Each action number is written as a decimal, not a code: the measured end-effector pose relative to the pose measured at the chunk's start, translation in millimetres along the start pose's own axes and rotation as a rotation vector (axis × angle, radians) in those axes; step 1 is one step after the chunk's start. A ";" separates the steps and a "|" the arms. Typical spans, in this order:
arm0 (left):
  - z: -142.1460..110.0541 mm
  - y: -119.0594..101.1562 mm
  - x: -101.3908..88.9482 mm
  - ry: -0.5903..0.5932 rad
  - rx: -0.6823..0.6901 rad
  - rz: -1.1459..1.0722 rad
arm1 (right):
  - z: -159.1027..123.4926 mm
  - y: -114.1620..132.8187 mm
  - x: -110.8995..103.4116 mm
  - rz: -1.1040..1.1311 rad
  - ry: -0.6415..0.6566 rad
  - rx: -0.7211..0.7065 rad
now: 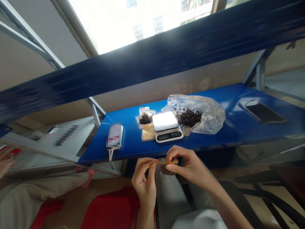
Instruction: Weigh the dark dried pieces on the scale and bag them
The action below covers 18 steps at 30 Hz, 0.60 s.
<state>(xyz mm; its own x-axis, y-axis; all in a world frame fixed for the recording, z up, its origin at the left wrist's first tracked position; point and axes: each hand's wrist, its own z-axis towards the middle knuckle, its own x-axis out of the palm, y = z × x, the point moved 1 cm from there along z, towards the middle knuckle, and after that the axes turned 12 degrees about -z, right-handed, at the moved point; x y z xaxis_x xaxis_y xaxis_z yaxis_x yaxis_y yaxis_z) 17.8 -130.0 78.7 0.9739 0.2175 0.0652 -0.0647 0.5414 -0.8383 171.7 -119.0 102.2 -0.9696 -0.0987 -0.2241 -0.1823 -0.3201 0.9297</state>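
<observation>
In front of the shelf edge, my left hand (145,178) and my right hand (188,163) pinch the upper edge of a small pouch (165,166) from either side. Its rim looks brownish and its lower part dark; what is inside cannot be made out. Just beyond my hands stands a white kitchen scale (166,123) with a bare silver plate. Left of it lie a small zip bag of dark dried bits (145,117) and a flat tan packet (148,132). To its right, a clear plastic bag (212,117) lies open around dark dried pieces (190,118), with a little cup (186,130) in front.
A phone (262,111) rests on the right of the blue shelf (228,136). A strapped white item (115,136) lies at its left. An upper blue beam (152,60) crosses above. A red stool (111,208) and another person's hand (6,163) are at left.
</observation>
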 end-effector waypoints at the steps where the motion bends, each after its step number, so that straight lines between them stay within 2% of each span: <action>1: 0.2 0.9 -1.4 -0.014 -0.004 0.017 | -0.3 1.1 -0.9 -0.002 0.037 -0.014; 4: 0.9 0.9 -3.6 -0.028 -0.020 0.033 | -0.7 3.7 -3.3 -0.003 0.094 -0.027; 9: -2.0 -2.8 2.1 0.008 -0.068 -0.082 | 1.7 1.9 -2.0 -0.002 0.069 0.053; 13: -7.7 1.2 9.4 0.044 -0.165 -0.174 | 4.4 0.7 -0.3 0.005 0.054 0.042; 16: -8.4 4.5 14.3 0.061 -0.265 -0.152 | 4.9 1.9 -2.0 -0.013 0.079 0.013; 18: -7.4 4.9 17.0 0.068 -0.282 -0.140 | 4.9 2.0 -4.1 -0.048 0.089 -0.003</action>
<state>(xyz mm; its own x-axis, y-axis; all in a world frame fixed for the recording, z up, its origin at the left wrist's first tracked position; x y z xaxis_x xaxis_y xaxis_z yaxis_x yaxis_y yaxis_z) 35.6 -129.6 71.7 0.9820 0.0968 0.1624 0.1248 0.3137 -0.9413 174.4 -114.6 106.4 -0.9413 -0.1669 -0.2934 -0.2274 -0.3290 0.9165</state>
